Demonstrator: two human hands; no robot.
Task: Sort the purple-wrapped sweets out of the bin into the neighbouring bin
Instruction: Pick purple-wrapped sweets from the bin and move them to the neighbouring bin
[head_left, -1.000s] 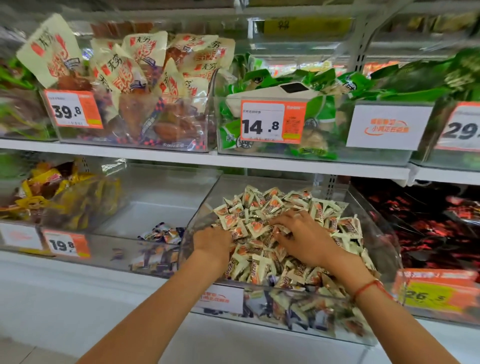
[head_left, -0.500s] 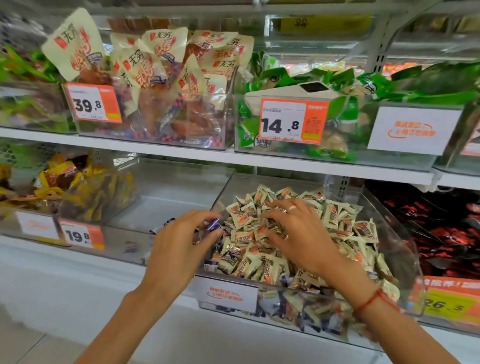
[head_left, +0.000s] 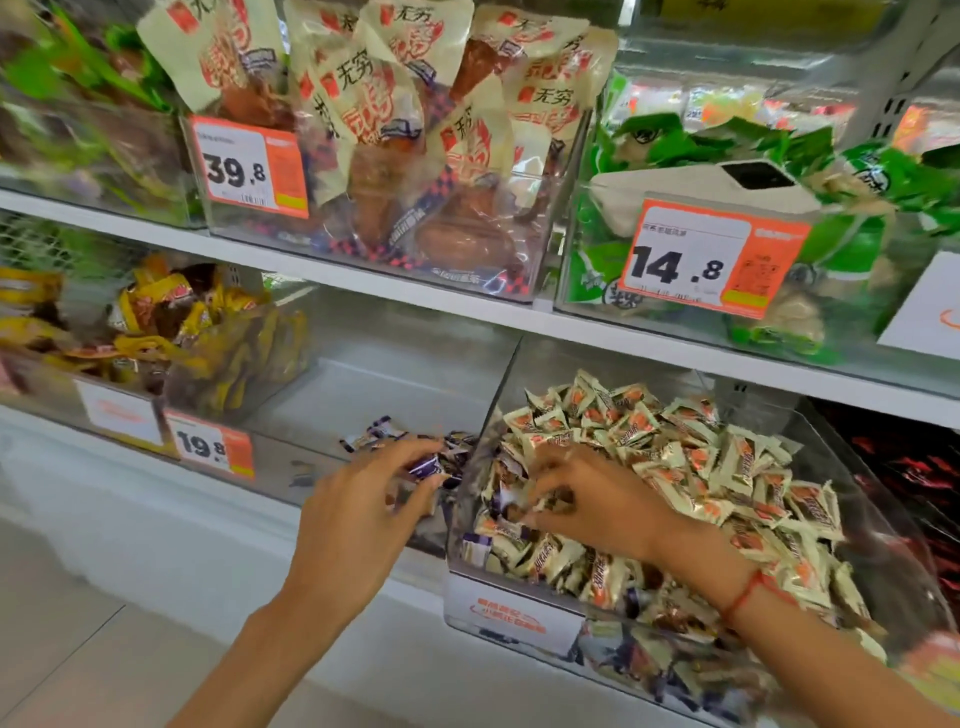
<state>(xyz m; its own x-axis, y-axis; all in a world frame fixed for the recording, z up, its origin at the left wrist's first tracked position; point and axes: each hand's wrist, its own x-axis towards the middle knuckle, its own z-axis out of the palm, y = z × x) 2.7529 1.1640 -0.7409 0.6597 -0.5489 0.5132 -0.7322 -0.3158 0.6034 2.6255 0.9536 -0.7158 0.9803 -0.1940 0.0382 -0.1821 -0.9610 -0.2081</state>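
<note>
Left hand pinches purple sweet at centre frame, over neighbouring bin; right hand, fingers curled, digs in full bin, grip unclear.

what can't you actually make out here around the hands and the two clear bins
- Head view: the right hand is blurred by motion and its fingertips are buried in the cream-and-orange wrapped sweets, so a grip cannot be told.
- Purple-wrapped sweet pinched by the left hand: print too blurred to read.
- Small heap of purple sweets in the neighbouring clear bin: count hidden by the left hand.
</note>
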